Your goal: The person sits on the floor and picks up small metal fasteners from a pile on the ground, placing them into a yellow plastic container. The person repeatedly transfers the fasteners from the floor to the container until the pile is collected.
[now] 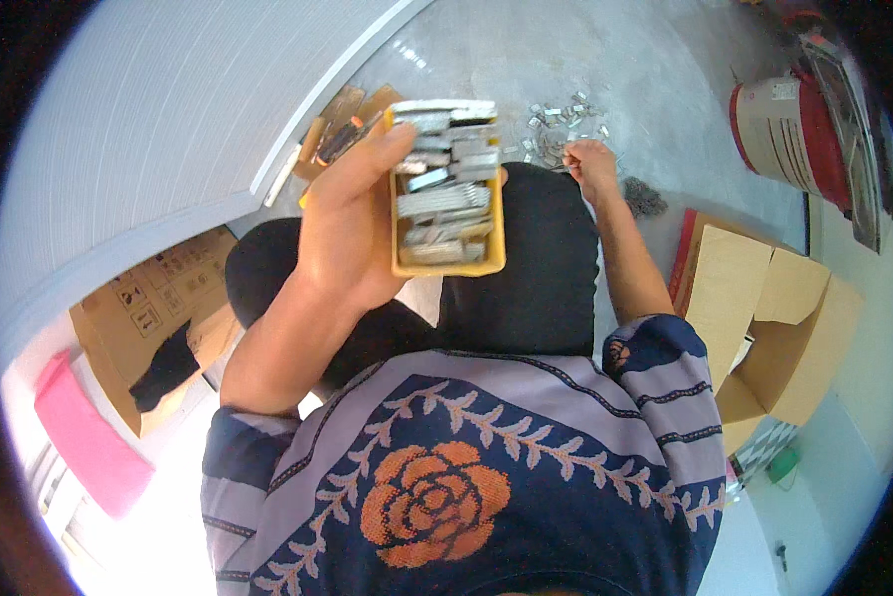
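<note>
My left hand grips a small yellow plastic bin from its left side and underneath, raised above my knees. Flat silvery metal pieces lie in the bin in rough stacks, some at angles. Down by the concrete floor, my right hand has its fingers curled at the near edge of a loose scatter of small metal pieces. Whether anything is between those fingers is too small to tell. A dark grey heap of fine bits rests just right of that wrist.
Beyond my left hand, an orange-and-black tool lies on cardboard by the ribbed wall. An opened cardboard box stands at right, a printed carton at left. A red-and-beige drum is at far right.
</note>
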Action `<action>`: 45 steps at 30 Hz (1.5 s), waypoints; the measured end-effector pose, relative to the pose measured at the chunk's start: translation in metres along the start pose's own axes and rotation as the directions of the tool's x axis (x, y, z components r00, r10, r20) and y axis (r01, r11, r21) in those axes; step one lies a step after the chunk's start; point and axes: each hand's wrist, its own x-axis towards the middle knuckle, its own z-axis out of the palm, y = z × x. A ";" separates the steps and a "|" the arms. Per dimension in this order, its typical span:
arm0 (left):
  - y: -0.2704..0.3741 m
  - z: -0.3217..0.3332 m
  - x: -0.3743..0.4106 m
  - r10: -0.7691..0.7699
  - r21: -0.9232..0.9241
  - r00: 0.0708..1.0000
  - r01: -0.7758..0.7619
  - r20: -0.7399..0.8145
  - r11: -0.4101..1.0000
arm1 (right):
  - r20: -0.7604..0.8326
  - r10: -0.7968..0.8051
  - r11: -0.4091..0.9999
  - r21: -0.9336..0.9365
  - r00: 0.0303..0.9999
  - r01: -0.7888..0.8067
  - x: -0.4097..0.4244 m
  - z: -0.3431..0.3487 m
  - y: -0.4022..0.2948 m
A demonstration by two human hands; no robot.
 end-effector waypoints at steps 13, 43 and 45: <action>-0.011 -0.003 -0.008 0.030 -0.056 0.998 -0.027 0.053 0.998 | 0.375 -0.664 0.683 -0.048 0.647 0.729 -0.253 0.060 -0.227; -0.005 -0.012 -0.011 0.085 0.076 0.992 -0.092 0.096 0.993 | 0.088 -0.822 0.467 -0.461 0.562 0.755 -0.214 0.043 -0.203; -0.004 -0.008 -0.012 0.080 0.073 0.992 -0.087 0.101 0.994 | -0.029 -0.688 0.645 -0.480 0.725 0.594 -0.170 0.014 -0.164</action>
